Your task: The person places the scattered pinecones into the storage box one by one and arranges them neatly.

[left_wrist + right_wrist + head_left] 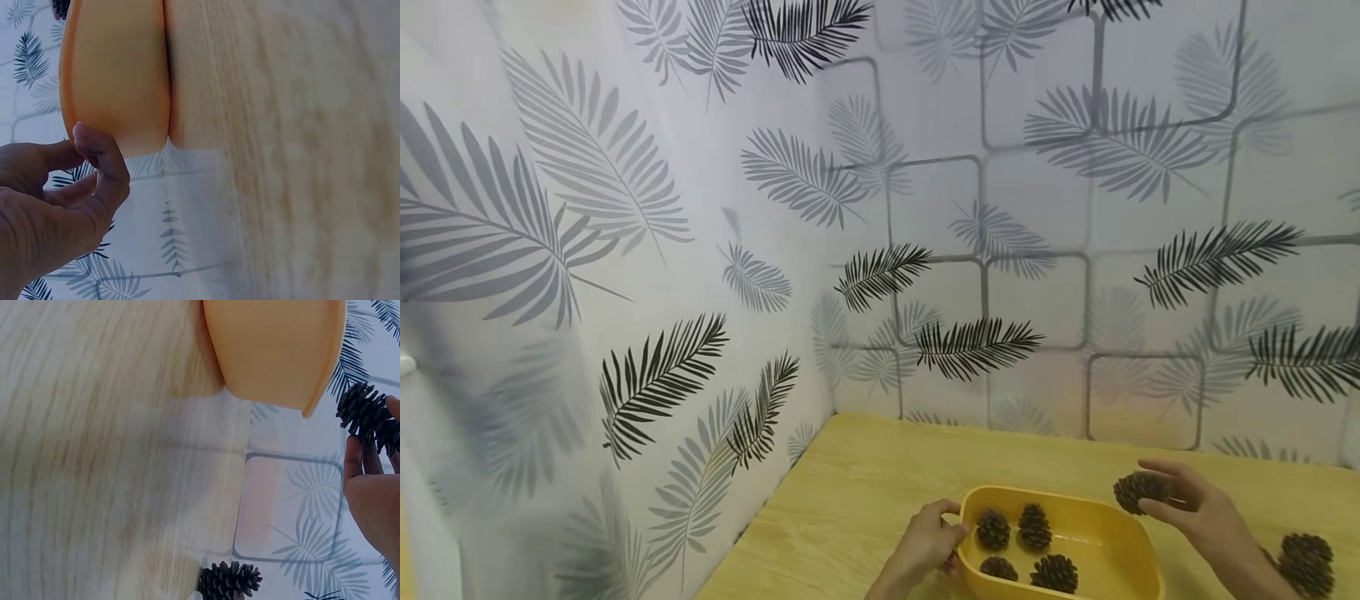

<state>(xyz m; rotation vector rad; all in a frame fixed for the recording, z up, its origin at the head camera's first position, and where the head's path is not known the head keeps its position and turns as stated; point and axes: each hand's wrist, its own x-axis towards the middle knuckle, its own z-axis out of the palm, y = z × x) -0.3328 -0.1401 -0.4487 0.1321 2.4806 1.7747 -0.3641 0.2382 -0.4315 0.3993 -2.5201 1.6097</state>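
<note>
head view: loose pine cones (1306, 567) lie on the table (835, 500) by the right forearm (1243, 562). the left hand (927, 542) grips the yellow tub (1093, 546) by its rim, four cones (1033, 527) inside; farther, the right hand (1198, 504) grasps another cone (1133, 493) near the tub's right end. behind, leaf-printed backdrop (1037, 200).

Brightly, diffusely lit in head view: cool bluish-white across the curtain (925, 217), warmer over the surface (850, 492). Dimmer and blue-tinged in both wrist views. Shadowed in a thin dark line along the base of the tray (119, 69) at left wrist; smeared over wood grain there. Glazed with pale reflection at right wrist.
</note>
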